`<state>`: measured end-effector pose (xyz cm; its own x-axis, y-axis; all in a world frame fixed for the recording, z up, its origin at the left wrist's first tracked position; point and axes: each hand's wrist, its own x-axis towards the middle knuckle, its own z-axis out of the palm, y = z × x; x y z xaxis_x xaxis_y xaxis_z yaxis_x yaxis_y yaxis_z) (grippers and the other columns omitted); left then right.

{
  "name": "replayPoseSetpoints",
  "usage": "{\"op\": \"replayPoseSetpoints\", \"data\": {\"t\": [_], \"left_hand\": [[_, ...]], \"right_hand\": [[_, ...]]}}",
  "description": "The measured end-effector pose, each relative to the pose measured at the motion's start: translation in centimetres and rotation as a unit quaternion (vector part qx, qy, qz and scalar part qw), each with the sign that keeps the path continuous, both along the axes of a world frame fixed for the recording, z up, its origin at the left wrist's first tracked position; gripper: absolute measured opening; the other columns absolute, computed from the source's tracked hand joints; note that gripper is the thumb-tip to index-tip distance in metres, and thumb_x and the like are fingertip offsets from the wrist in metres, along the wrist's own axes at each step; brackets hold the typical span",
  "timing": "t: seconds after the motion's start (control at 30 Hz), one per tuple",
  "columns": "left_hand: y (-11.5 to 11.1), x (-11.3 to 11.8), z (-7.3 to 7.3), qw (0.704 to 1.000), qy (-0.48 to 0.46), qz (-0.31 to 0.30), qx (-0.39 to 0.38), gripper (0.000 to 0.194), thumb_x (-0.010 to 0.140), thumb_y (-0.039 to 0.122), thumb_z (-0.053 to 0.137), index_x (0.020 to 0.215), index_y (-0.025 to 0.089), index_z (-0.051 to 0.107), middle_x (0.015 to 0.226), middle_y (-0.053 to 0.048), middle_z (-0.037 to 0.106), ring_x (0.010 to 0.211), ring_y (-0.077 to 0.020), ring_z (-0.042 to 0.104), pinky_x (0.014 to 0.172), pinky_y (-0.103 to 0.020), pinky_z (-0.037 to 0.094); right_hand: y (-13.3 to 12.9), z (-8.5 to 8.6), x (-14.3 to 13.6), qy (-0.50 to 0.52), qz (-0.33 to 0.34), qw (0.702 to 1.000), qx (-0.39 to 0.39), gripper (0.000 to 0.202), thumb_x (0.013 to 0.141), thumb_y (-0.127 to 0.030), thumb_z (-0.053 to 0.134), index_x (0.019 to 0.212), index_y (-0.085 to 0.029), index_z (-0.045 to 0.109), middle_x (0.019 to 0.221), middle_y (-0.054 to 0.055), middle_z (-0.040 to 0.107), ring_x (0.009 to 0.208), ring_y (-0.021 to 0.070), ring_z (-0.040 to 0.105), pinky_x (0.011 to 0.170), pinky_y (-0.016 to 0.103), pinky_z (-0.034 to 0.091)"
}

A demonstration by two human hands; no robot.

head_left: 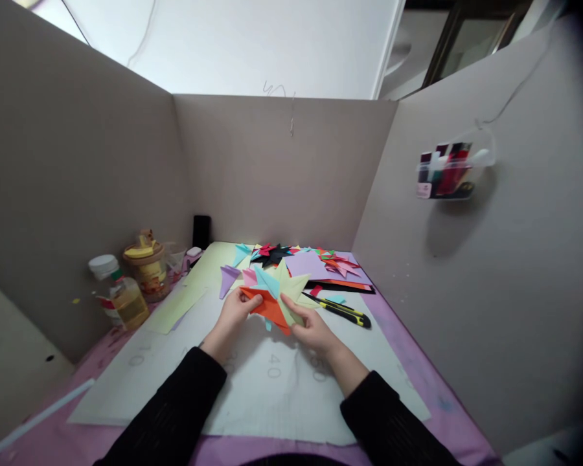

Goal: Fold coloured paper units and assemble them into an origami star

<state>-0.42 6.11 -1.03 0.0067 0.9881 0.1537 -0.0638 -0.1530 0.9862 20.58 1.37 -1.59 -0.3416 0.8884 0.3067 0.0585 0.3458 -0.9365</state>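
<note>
Between my two hands is a folded paper star (284, 285) with orange, light blue, pink and pale yellow points, held just above the white sheet. My left hand (238, 309) pinches its orange part, thumb on top. On the other side, my right hand (308, 323) grips the pale yellow part near the orange edge, its thumb lying along the paper. Some fingers of both hands are hidden behind the star. Just right of it lies a yellow and black utility knife (344, 312). A purple folded piece (228, 279) rests to the left.
A white sheet with printed numbers (199, 388) covers the purple tablecloth (447, 421). Folded paper stars (274, 254) and a lilac square (306, 265) lie at the back. Bottle (129, 304), cup (150, 272) and black phone-like object (202, 232) stand left. Grey panels (282, 168) enclose three sides.
</note>
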Motion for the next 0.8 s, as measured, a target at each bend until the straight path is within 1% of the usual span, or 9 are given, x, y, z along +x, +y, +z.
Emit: {"op": "replayPoseSetpoints", "data": {"t": [0.17, 0.27, 0.37, 0.47, 0.53, 0.6, 0.67, 0.73, 0.8], "left_hand": [[-0.2, 0.3, 0.3, 0.999, -0.047, -0.018, -0.01, 0.041, 0.058, 0.041, 0.08, 0.082, 0.013, 0.063, 0.071, -0.005, 0.068, 0.064, -0.0181, 0.063, 0.057, -0.025, 0.046], [-0.3, 0.5, 0.4, 0.998, -0.057, -0.004, -0.014, 0.04, 0.057, 0.04, 0.081, 0.081, 0.013, 0.063, 0.072, -0.006, 0.069, 0.065, -0.0185, 0.064, 0.058, -0.026, 0.047], [-0.4, 0.6, 0.6, 0.998, -0.059, -0.01, -0.018, 0.039, 0.058, 0.039, 0.081, 0.081, 0.013, 0.063, 0.074, -0.006, 0.069, 0.065, -0.0181, 0.064, 0.057, -0.025, 0.047], [-0.6, 0.7, 0.8, 0.998, -0.056, -0.006, -0.014, 0.039, 0.059, 0.04, 0.08, 0.082, 0.014, 0.063, 0.072, -0.005, 0.069, 0.063, -0.0175, 0.064, 0.055, -0.025, 0.047], [-0.7, 0.7, 0.8, 0.999, -0.051, 0.006, -0.009, 0.039, 0.059, 0.04, 0.08, 0.082, 0.014, 0.063, 0.07, -0.004, 0.068, 0.061, -0.0171, 0.063, 0.055, -0.025, 0.046], [-0.6, 0.7, 0.7, 0.999, -0.045, 0.011, -0.006, 0.04, 0.059, 0.04, 0.08, 0.082, 0.013, 0.063, 0.071, -0.004, 0.068, 0.062, -0.0173, 0.063, 0.056, -0.025, 0.047], [-0.5, 0.7, 0.5, 0.999, -0.046, -0.002, -0.01, 0.041, 0.059, 0.041, 0.079, 0.084, 0.013, 0.063, 0.075, -0.006, 0.069, 0.066, -0.0185, 0.064, 0.059, -0.027, 0.048], [-0.3, 0.8, 0.1, 0.998, -0.051, -0.015, -0.012, 0.043, 0.06, 0.042, 0.079, 0.087, 0.012, 0.063, 0.08, -0.008, 0.07, 0.07, -0.0199, 0.065, 0.063, -0.029, 0.05], [-0.1, 0.8, -0.2, 0.999, -0.048, -0.011, -0.012, 0.043, 0.06, 0.043, 0.079, 0.086, 0.012, 0.062, 0.079, -0.008, 0.07, 0.069, -0.0198, 0.065, 0.064, -0.029, 0.049]], "right_hand": [[-0.1, 0.0, -0.1, 0.009, 0.012, 1.0, 0.005, 0.071, 0.069, -0.006, 0.056, 0.136, -0.025, 0.044, 0.14, 0.002, 0.047, 0.132, 0.0263, 0.041, 0.112, 0.048, 0.023], [-0.1, 0.0, -0.3, 0.013, 0.015, 1.0, 0.003, 0.072, 0.07, -0.008, 0.059, 0.137, -0.024, 0.043, 0.139, 0.002, 0.049, 0.131, 0.0263, 0.042, 0.112, 0.048, 0.025], [-0.2, 0.0, -0.4, 0.015, 0.01, 1.0, -0.007, 0.07, 0.07, -0.01, 0.06, 0.137, -0.025, 0.044, 0.138, 0.003, 0.05, 0.128, 0.0265, 0.046, 0.11, 0.048, 0.029], [-0.2, 0.1, -0.4, 0.016, 0.01, 1.0, -0.015, 0.068, 0.072, -0.014, 0.064, 0.136, -0.025, 0.044, 0.137, 0.003, 0.051, 0.127, 0.0266, 0.048, 0.109, 0.046, 0.032], [-0.3, 0.2, -0.4, 0.017, 0.008, 1.0, -0.014, 0.067, 0.073, -0.02, 0.067, 0.136, -0.025, 0.044, 0.137, 0.004, 0.052, 0.126, 0.0272, 0.048, 0.109, 0.046, 0.032], [-0.3, 0.3, -0.5, 0.018, -0.01, 1.0, -0.008, 0.065, 0.074, -0.028, 0.07, 0.135, -0.025, 0.047, 0.135, 0.005, 0.053, 0.126, 0.0281, 0.049, 0.109, 0.047, 0.031], [-0.3, 0.3, -0.7, 0.02, -0.04, 0.999, -0.006, 0.063, 0.073, -0.035, 0.072, 0.131, -0.023, 0.051, 0.133, 0.007, 0.056, 0.125, 0.0291, 0.049, 0.109, 0.048, 0.032], [-0.3, 0.2, -1.0, 0.028, -0.068, 0.997, -0.015, 0.061, 0.073, -0.038, 0.072, 0.129, -0.021, 0.054, 0.13, 0.008, 0.057, 0.124, 0.0297, 0.05, 0.108, 0.049, 0.033], [-0.2, 0.1, -1.3, 0.036, -0.086, 0.995, -0.027, 0.061, 0.073, -0.037, 0.071, 0.128, -0.02, 0.054, 0.13, 0.008, 0.057, 0.123, 0.0299, 0.051, 0.108, 0.05, 0.033]]}}
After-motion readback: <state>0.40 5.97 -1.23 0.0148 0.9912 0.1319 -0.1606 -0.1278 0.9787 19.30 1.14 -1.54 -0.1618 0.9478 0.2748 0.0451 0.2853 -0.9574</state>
